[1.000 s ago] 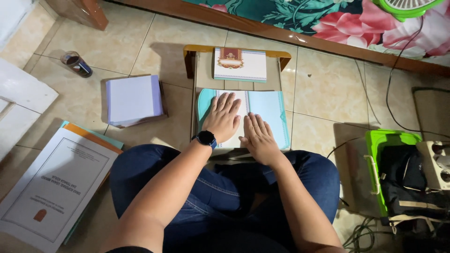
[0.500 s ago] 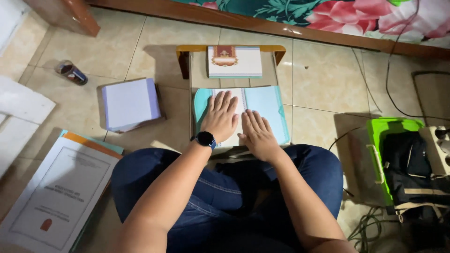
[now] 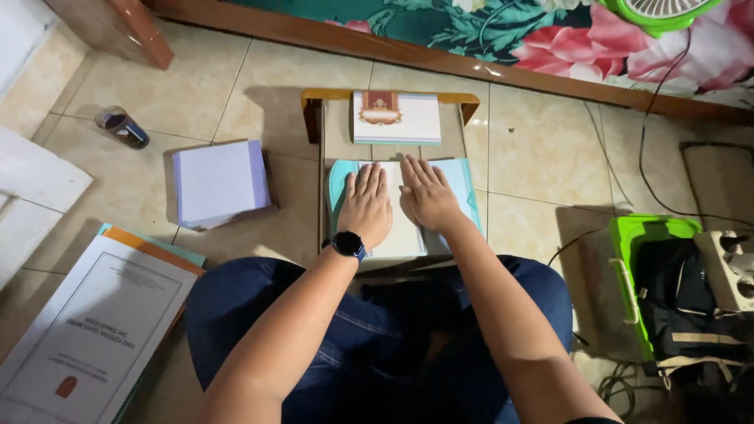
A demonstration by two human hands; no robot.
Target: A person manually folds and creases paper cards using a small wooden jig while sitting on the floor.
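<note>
I sit on a tiled floor in blue jeans before a small low wooden table (image 3: 316, 106). On it lies an open book with a light blue cover (image 3: 466, 196) and white pages. My left hand (image 3: 366, 204), with a black watch on the wrist, rests flat on the left page. My right hand (image 3: 426, 193) lies flat on the right page, fingers spread, thumb close to the left hand. Beyond the book, at the table's far end, lies a white booklet (image 3: 397, 118) with a red and gold emblem.
A stack of white paper (image 3: 220, 182) lies left of the table, a small dark jar (image 3: 122, 127) farther left. Printed documents (image 3: 86, 322) lie at lower left. A green basket (image 3: 648, 235) with a black bag, a power strip (image 3: 734, 267) and cables sit right. A floral bed edge runs along the top.
Both hands have slid a little toward the middle of the book and lie closer together. The camera view shifted slightly; nothing else moved.
</note>
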